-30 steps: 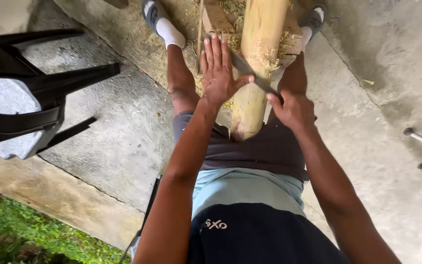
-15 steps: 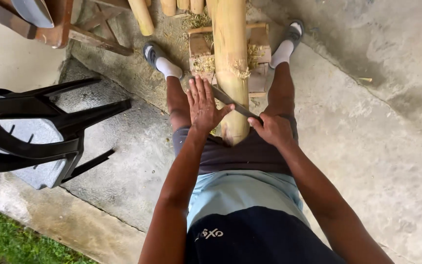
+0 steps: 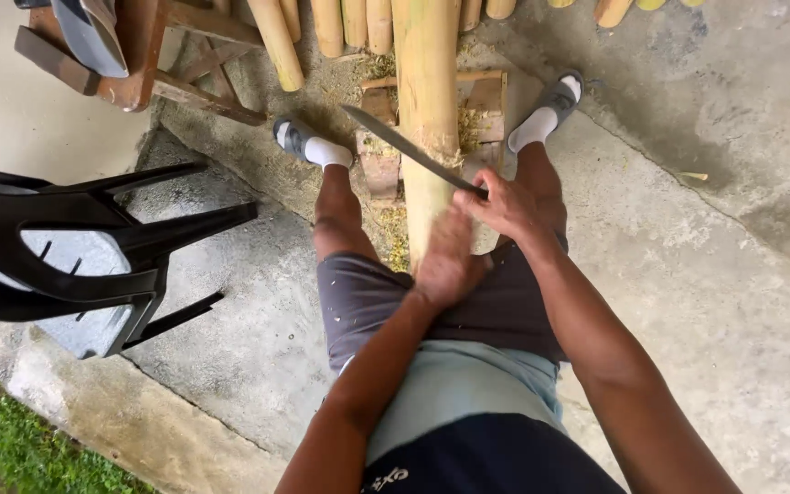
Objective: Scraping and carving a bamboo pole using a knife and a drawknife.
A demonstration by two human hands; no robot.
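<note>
Right hand (image 3: pixel 507 209) clamped around the handle of a long-bladed knife (image 3: pixel 406 147), whose blade runs up and to the left from the fist and lies slantwise across a thick bamboo pole (image 3: pixel 427 110). Left hand (image 3: pixel 448 265), just below and beside the right, rests on the near end of the same pole; it is blurred, with fingers together, and whether it grips or merely presses cannot be told. The pole extends straight away from both hands between the seated person's legs and rests on a low wooden block (image 3: pixel 486 101) beyond the blade, where pale shavings (image 3: pixel 470 123) lie heaped. Socked feet in sandals flank the block, one to each side of the hands. Further bamboo lengths (image 3: pixel 340 23) lie side by side beyond the block. Well to the left of the hands stands a black plastic chair (image 3: pixel 66 247) on the concrete floor (image 3: pixel 688 274), with a wooden frame (image 3: pixel 185 55) beyond it and a strip of grass (image 3: pixel 11 430) at the near left edge.

Judged from the blade's position, the step in hand is shaving the pole's surface. Good practice would be to keep the blade at a shallow angle, stroke away from the body, hold the pole steady against the block, and keep the left hand behind the cutting edge.
</note>
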